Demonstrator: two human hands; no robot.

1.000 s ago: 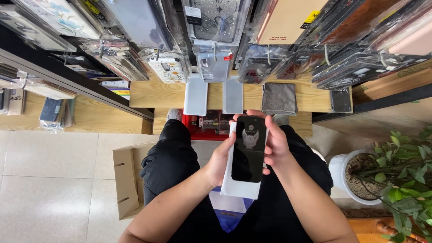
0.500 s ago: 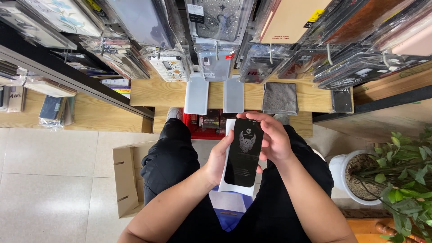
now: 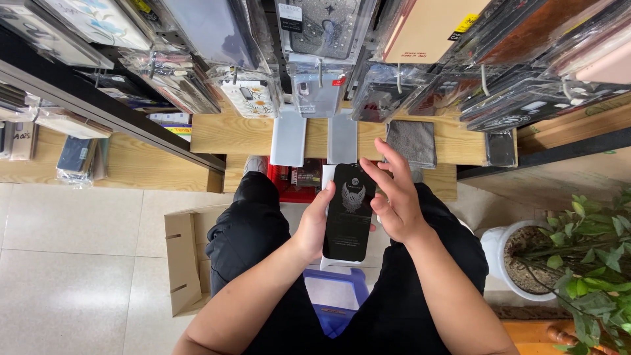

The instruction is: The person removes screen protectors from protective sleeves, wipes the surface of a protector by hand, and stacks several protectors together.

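Hands [image 3: 315, 227] gripping black pack [image 3: 350, 212], hanging cases [image 3: 315, 59] ahead

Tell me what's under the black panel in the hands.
A white edge peeks out below the black panel, which the left hand grips; the right hand touches its right side. Most of that white piece is covered, so I can't identify it.

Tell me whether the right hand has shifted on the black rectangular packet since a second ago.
Yes. The right hand has lifted its fingers off the black rectangular packet, opening toward the grey cloth on the wooden shelf.
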